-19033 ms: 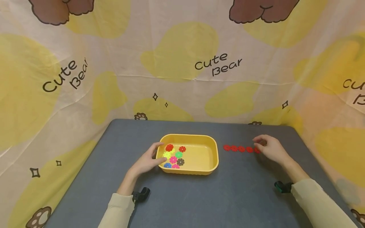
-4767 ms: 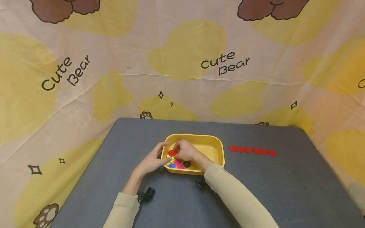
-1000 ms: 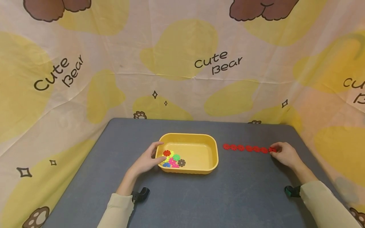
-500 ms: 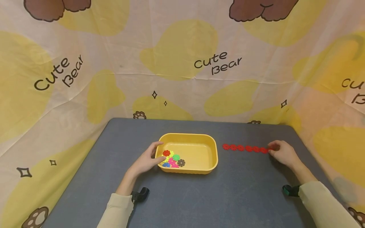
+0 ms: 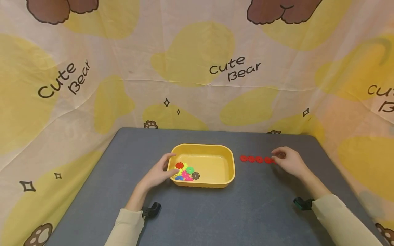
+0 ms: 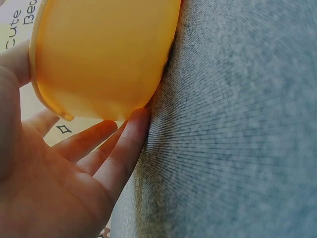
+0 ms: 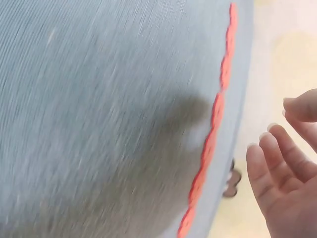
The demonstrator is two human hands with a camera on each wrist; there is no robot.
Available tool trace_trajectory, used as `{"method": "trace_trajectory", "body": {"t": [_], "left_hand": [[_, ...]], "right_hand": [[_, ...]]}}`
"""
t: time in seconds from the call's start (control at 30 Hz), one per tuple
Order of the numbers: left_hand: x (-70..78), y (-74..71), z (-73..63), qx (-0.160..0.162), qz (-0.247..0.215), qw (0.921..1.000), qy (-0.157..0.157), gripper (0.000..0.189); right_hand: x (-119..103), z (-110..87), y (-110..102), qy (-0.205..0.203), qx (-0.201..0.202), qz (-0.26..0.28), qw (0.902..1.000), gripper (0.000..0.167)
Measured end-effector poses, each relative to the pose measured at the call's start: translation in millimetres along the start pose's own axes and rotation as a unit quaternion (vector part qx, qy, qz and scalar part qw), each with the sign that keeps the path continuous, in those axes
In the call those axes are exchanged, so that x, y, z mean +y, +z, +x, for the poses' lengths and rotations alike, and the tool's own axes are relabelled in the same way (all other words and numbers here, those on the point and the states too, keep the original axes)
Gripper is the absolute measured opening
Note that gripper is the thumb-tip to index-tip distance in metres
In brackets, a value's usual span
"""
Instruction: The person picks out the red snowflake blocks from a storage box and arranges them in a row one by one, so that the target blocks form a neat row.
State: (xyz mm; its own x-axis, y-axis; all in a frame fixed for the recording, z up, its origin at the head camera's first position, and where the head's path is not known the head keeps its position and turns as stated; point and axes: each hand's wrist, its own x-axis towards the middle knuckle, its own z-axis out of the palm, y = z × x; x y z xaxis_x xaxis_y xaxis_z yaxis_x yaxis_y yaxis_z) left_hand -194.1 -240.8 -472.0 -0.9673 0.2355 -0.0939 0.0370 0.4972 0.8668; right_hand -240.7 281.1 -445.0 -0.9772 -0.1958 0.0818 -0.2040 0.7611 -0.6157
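Note:
My left hand (image 5: 155, 173) holds the left end of a yellow plastic tray (image 5: 229, 167), thumb over the rim and fingers along the outer wall (image 6: 109, 54). Inside, near that thumb, lie small notched snowflake discs: a red disc (image 5: 179, 165), a green disc (image 5: 189, 169), a black disc (image 5: 195, 176), plus yellow, pink and blue ones. To the tray's right, a row of red snowflake discs (image 5: 251, 159) runs along the table. Over its right part hovers my right hand (image 5: 290, 162), fingers loosely bent and holding nothing; it hides the row's right end in the head view.
The grey-blue table (image 5: 209, 212) ends at the back against a yellow-and-cream printed cloth (image 5: 191, 51). Each wrist wears a black camera strap, such as the left wrist camera (image 5: 152, 210).
Over the longer span, the right hand took a red disc from the tray and the row grew rightward. Since half a second ago, it has released the end disc and moved left above the row.

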Motion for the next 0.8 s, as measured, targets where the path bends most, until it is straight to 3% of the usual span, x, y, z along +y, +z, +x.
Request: {"method": "trace_trajectory", "body": {"t": [0.5,0.8], "left_hand": [[-0.6,1.0,-1.6,0.0,-0.001,1.0,0.002,0.072],[0.8,0.6,-0.9,0.0,-0.001,1.0,0.004,0.07]], "right_hand": [[-57.6,18.7,32.1,-0.073,-0.031,0.044,0.9959,0.018],[-96.7,27.3,47.6,-0.131,-0.031,0.075,0.988,0.015]]}}
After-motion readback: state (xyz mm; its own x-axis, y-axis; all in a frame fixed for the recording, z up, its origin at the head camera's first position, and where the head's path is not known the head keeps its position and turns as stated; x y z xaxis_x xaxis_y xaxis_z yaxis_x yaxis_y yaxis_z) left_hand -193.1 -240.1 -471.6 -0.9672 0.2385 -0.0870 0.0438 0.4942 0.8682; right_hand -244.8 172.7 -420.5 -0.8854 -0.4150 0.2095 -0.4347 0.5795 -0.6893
